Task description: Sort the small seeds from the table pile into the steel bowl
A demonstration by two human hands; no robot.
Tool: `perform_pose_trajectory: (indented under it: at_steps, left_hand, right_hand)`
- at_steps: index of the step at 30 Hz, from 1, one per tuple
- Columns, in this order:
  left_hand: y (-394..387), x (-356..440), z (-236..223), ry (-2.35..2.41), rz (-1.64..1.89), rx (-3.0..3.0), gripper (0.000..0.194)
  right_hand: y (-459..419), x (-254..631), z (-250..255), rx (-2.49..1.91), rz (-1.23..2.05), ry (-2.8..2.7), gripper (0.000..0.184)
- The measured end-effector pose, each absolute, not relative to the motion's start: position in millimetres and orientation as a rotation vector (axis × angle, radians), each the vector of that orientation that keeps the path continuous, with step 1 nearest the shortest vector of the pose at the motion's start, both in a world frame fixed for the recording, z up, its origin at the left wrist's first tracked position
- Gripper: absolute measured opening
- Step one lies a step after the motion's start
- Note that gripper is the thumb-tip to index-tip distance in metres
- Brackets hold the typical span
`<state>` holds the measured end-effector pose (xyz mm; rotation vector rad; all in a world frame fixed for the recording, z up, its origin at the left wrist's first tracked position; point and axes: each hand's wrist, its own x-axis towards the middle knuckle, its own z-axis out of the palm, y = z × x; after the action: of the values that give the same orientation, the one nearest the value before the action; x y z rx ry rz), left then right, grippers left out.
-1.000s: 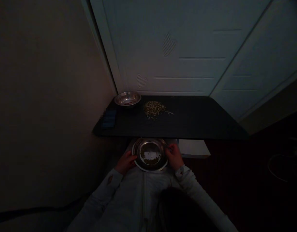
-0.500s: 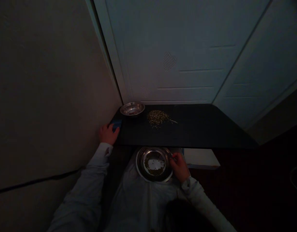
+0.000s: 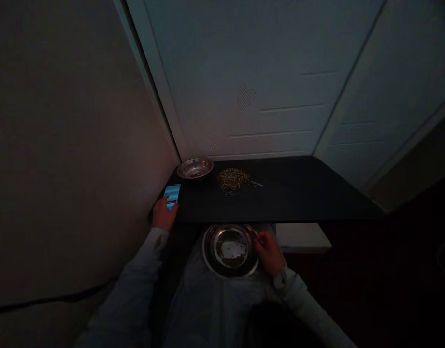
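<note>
Dark tabletop (image 3: 280, 193) held a steel bowl (image 3: 195, 168) and a heap of seeds (image 3: 233, 180). Left hand (image 3: 165, 215) gripped a flat blue object (image 3: 172, 196); right hand (image 3: 269, 253) pinched the rim of a second steel bowl (image 3: 229, 237).

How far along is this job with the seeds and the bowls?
Done so far: a layer of dark seeds lies in the steel bowl held at the person's front. In hand: the right hand is at that bowl's rim, and the left hand holds a lit blue phone at the edge of the black table. Left: a pile of seeds lies on the table beside a second steel bowl.
</note>
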<state>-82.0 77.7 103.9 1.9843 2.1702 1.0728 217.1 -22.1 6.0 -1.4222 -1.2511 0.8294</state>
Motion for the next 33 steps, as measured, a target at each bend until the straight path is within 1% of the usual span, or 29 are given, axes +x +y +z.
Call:
perform_pose_trajectory:
  at_steps: [2,4,5,7,9,11,13,15,17,18,19,23,26,29,33]
  left_hand:
    - [37.7,-68.8,87.9,2.128,1.219,2.041,0.035]
    - [-0.6,-54.5,72.1,2.06,1.283,1.944,0.037]
    - [-15.9,-46.7,65.3,2.01,1.269,1.813,0.039]
    - [-35.1,-30.3,54.2,1.814,1.096,1.437,0.05]
    - [-40.0,-14.5,45.3,1.521,0.891,1.085,0.056]
    - [-36.5,-2.7,36.9,1.257,0.925,0.975,0.056]
    - [-31.7,2.8,28.1,1.117,0.995,0.981,0.054]
    - [-29.8,2.2,19.4,1.091,1.014,0.957,0.055]
    - [-31.3,-1.7,12.1,1.122,1.028,0.936,0.057]
    - [-32.7,-3.9,9.4,1.137,1.022,0.927,0.058]
    - [-34.2,-5.9,7.4,1.146,1.023,0.92,0.059]
    - [-37.8,-8.6,5.8,1.121,1.048,0.894,0.064]
    - [-38.7,-7.5,8.5,1.088,1.057,0.82,0.062]
    - [-39.7,-7.0,9.1,1.031,1.06,0.749,0.061]
    - [-38.3,-7.8,1.9,1.035,1.06,0.641,0.06]
  right_hand:
    - [-22.3,217.5,5.4,-1.42,0.821,-1.256,0.016]
    - [-22.1,217.8,5.5,-1.421,0.831,-1.275,0.015]
    - [-21.8,217.7,5.7,-1.431,0.844,-1.288,0.014]
    - [-21.1,217.1,6.4,-1.453,0.859,-1.289,0.013]
    - [-20.9,216.6,7.0,-1.454,0.873,-1.288,0.013]
    - [-21.9,217.3,7.5,-1.435,0.88,-1.279,0.014]
    - [-24.7,220.8,8.2,-1.402,0.941,-1.247,0.018]
    - [-29.0,227.4,9.6,-1.365,1.106,-1.183,0.029]
    - [-34.0,236.2,12.6,-1.339,1.31,-1.097,0.046]
    - [-36.1,240.9,15.2,-1.337,1.344,-1.06,0.052]
    - [-37.9,245.5,18.7,-1.34,1.357,-1.046,0.053]
    - [-36.6,259.3,43.8,-1.341,1.387,-1.119,0.045]
    - [-19.8,262.4,70.5,-1.29,1.269,-1.253,0.039]
    - [17.0,259.6,91.3,-1.232,1.042,-1.343,0.034]
    - [81.6,251.9,94.5,-1.329,0.73,-1.392,0.03]
